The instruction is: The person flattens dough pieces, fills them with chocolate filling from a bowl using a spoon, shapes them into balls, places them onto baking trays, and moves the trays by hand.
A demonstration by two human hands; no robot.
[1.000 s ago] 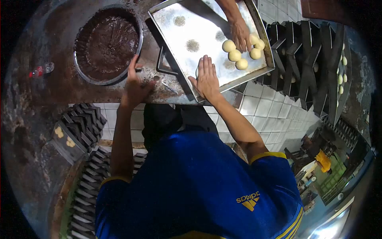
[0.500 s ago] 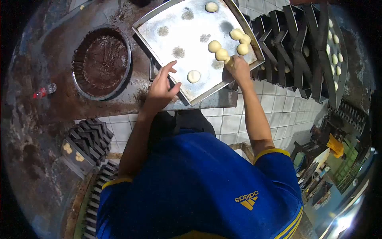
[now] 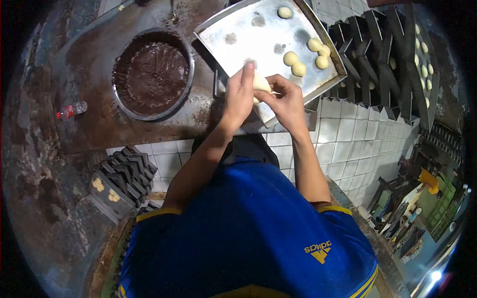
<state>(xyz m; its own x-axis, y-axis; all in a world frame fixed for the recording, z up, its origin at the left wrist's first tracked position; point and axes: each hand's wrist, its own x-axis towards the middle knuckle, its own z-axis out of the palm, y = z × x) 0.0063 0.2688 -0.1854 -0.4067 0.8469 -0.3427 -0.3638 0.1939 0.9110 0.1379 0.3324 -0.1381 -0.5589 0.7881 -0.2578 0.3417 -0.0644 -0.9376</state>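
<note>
Over the near corner of a metal baking tray (image 3: 218,42), both of my hands meet around a pale piece of dough (image 3: 261,83). My left hand (image 3: 239,99) cups the dough from the left, its fingers upright and close together. My right hand (image 3: 288,102) pinches the dough's right side between thumb and fingers. Just beyond, two dough balls (image 3: 298,69) touch each other on the tray. A cluster of three dough balls (image 3: 322,62) sits farther right, and a single paler ball (image 3: 284,13) lies near the far edge. My hands mostly cover the tray's near corner.
A round metal basin (image 3: 190,74) smeared with dark brown filling stands left of the tray. Farther left lies a plastic bottle (image 3: 72,110) with a red label. Stacked dark metal trays (image 3: 367,54) with dough pieces rise at right; more stacked trays (image 3: 121,176) stand lower left.
My right hand has brought a dough piece from the right of the tray to my left hand. My left hand has closed in around it. The view has shifted, moving the scene rightward.
</note>
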